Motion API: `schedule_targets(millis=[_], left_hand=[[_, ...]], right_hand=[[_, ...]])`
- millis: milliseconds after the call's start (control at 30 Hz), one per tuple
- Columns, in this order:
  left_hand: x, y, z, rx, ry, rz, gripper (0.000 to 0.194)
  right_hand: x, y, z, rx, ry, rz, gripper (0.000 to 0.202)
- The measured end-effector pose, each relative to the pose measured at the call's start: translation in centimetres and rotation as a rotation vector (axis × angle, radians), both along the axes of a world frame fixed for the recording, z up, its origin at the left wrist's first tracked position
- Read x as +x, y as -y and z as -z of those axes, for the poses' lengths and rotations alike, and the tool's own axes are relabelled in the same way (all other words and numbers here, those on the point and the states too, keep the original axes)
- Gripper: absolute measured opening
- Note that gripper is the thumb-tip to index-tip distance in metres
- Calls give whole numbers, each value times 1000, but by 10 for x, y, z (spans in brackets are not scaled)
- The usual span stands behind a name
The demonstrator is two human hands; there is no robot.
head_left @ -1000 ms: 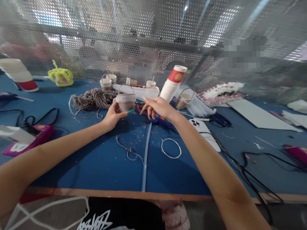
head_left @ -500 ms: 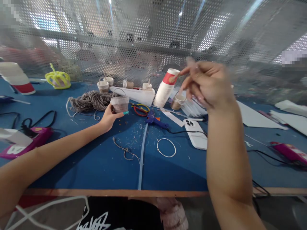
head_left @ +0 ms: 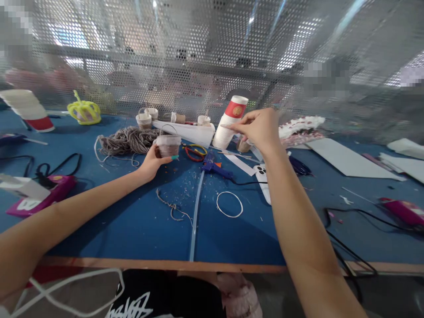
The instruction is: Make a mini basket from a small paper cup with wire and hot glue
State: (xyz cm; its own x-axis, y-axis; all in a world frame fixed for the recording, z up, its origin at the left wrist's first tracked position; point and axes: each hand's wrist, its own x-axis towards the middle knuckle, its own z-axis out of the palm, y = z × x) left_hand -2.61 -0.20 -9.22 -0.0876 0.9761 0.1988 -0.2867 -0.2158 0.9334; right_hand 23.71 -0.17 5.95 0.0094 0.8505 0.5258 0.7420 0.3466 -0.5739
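My left hand [head_left: 151,164] is wrapped round a small cup basket [head_left: 168,145], brownish grey with a white rim and a thin arched handle. It keeps the basket upright at the table's middle, beside a heap of grey yarn [head_left: 127,142]. My right hand [head_left: 260,129] is raised in a pinch in front of a leaning stack of white paper cups [head_left: 222,132]; what its fingertips hold, if anything, is too small to make out. Below lie a blue glue gun [head_left: 217,169] with a long glue stick, a white ring [head_left: 229,215] and a knotted bit of twine [head_left: 172,206].
Similar little baskets [head_left: 144,120] stand along the back, near a perforated metal screen [head_left: 185,57]. A white phone [head_left: 264,187] lies partly behind my right forearm. Magenta power strips [head_left: 54,194] and black cables lie at both sides. A yellow basket [head_left: 84,112] is at back left.
My right hand has come down and to the left, closing from loosely spread fingers into a pinch. My left hand still holds the basket in nearly the same spot.
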Motion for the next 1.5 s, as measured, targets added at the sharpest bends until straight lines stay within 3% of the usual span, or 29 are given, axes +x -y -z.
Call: schedule_targets(millis=[133, 267, 400, 500, 567, 600, 700, 833, 1000, 1167, 1333, 1500], left_hand=[[1, 1, -2, -10, -9, -6, 55], [2, 6, -5, 12, -33, 4, 60], [3, 2, -4, 46, -96, -25, 66], [4, -16, -6, 73, -123, -72, 69], [6, -35, -11, 97, -146, -115, 67], [7, -46, -15, 144, -164, -117, 69], [16, -78, -29, 282, -208, -57, 77], [26, -106, -37, 214, -383, 61, 77], [16, -112, -34, 297, -761, 165, 86], [4, -114, -34, 262, -986, 118, 87], [4, -124, -26, 199, -1055, 8, 78], [3, -136, -14, 150, -882, -20, 85]], right_hand=[[15, -17, 8, -44, -64, -66, 11], [22, -22, 10, -82, 283, -63, 21], [17, -16, 6, -126, 399, -13, 20], [14, -10, 3, -78, 398, 9, 31], [13, -7, 2, -96, 361, -63, 24], [13, -6, 2, -121, 347, -108, 30], [11, 0, -2, -216, 381, -203, 50], [8, 12, -12, -335, 428, -209, 42], [10, 18, -23, -398, 380, -219, 41], [19, 14, -28, -375, 388, -198, 37], [24, 6, -23, -495, 338, -197, 36], [25, 2, -18, -544, 299, -206, 32]])
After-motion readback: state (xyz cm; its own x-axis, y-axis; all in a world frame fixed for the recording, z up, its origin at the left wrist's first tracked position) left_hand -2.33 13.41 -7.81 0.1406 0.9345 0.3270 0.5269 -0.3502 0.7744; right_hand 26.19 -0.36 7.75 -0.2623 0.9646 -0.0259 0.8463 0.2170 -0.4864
